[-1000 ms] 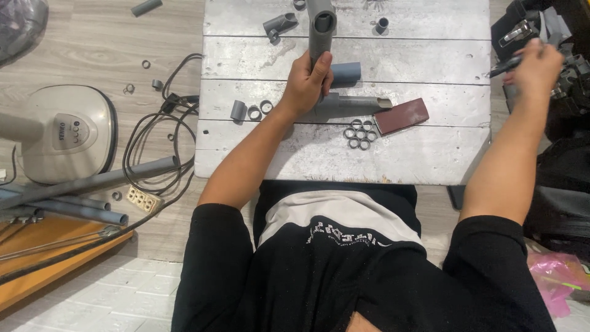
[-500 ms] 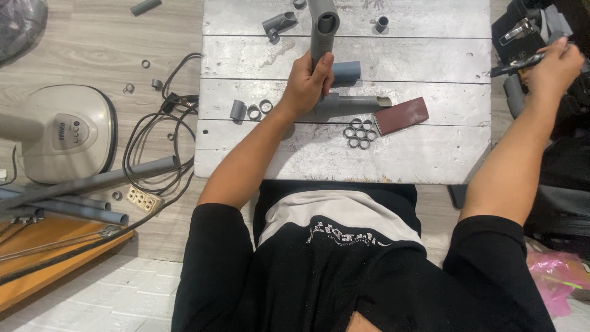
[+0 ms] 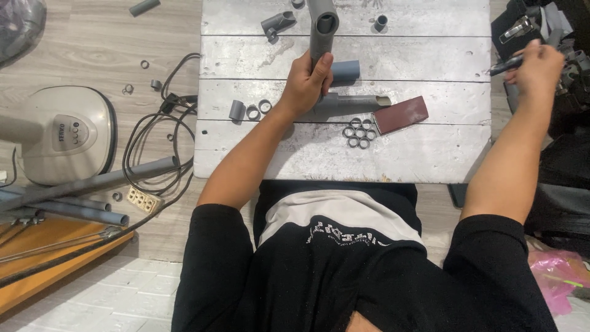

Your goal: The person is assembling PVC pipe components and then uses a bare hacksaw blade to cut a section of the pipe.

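Left hand [image 3: 305, 83] is wrapping tight around a grey pipe [image 3: 322, 27], standing it upright on the desk [image 3: 430, 147] above a second pipe section [image 3: 350, 101]. Right hand [image 3: 536, 61] is pinching a dark pen-like tool [image 3: 505, 64] off the desk's right edge. Risk: the one-handed pipe tipping, scattering the cluster of small rings [image 3: 359, 132] (loose, just beside the sandpaper block [image 3: 401, 114]). Open dark bag [image 3: 541, 27] is holding metal clips, contents mostly unclear.

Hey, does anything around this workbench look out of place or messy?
Yes. Small grey rings and a short pipe offcut lie scattered on the floor left of the table, beside a tangled black cable. On the table, the left hand grips a grey pipe; nothing there looks damaged.
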